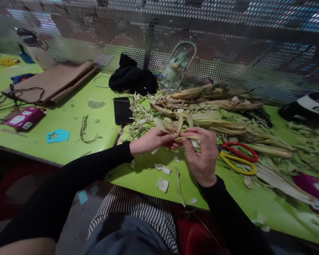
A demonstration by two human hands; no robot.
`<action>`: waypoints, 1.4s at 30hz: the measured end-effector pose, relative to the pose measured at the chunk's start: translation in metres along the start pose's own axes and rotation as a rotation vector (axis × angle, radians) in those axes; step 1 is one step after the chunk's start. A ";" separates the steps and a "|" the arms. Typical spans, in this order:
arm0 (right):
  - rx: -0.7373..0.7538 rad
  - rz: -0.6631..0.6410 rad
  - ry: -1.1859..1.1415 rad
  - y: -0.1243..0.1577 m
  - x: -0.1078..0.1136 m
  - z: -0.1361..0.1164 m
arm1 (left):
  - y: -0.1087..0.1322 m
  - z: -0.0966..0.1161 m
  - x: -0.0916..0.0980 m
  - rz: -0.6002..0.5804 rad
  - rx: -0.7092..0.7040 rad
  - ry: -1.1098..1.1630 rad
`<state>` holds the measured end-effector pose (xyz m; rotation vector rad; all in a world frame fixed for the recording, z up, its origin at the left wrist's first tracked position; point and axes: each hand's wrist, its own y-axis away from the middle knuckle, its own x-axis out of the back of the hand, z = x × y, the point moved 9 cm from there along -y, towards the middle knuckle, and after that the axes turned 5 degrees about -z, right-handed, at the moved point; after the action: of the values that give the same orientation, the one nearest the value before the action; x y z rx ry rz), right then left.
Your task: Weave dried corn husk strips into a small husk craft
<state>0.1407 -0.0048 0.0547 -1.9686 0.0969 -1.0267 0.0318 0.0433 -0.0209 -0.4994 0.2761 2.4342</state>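
Observation:
Close to the table's front edge, my left hand (153, 140) pinches a small folded piece of pale husk (180, 124). My right hand (202, 152) meets it from the right, its thumb and fingers closed on the same husk piece. Husk ends stick up above the fingertips. Behind both hands lies a pile of dried husks (223, 124) with many shredded bits. Scissors (239, 158) with one red and one yellow handle rest just right of my right hand. Small husk scraps (163, 185) lie in front of the hands.
A black phone (122, 110), black cloth (133, 78) and pale green bottle (175, 71) stand or lie behind on the green table (103, 132). At left are brown paper (53, 83), a purple power strip (26, 118) and a blue star-cut card (57, 136). Perforated metal backs the table.

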 end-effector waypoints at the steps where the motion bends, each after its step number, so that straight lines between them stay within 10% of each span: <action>1: -0.101 -0.013 -0.057 -0.001 -0.001 0.009 | 0.000 -0.001 -0.001 -0.012 0.009 -0.016; 9: -0.329 -0.155 -0.289 0.006 -0.020 0.032 | 0.003 0.008 -0.005 0.003 -0.072 -0.084; 16: 0.082 -0.192 0.129 0.003 -0.015 -0.002 | 0.000 0.019 0.022 0.221 -0.120 -0.385; 23: 0.021 -0.132 -0.005 0.001 -0.008 0.000 | 0.003 0.012 -0.011 -0.069 -0.089 -0.710; 32: -0.325 0.099 -0.378 0.013 -0.005 0.043 | 0.006 0.011 -0.011 -0.022 -0.076 -0.501; 36: -0.483 -0.119 -0.488 0.016 -0.026 0.052 | 0.004 0.004 -0.013 -0.062 0.009 -0.383; 42: -0.219 -0.092 -0.362 0.004 -0.008 0.029 | 0.002 0.001 -0.007 -0.030 0.038 -0.198</action>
<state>0.1565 0.0160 0.0388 -2.3477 -0.0852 -0.7248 0.0360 0.0384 -0.0172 -0.2416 0.2287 2.4225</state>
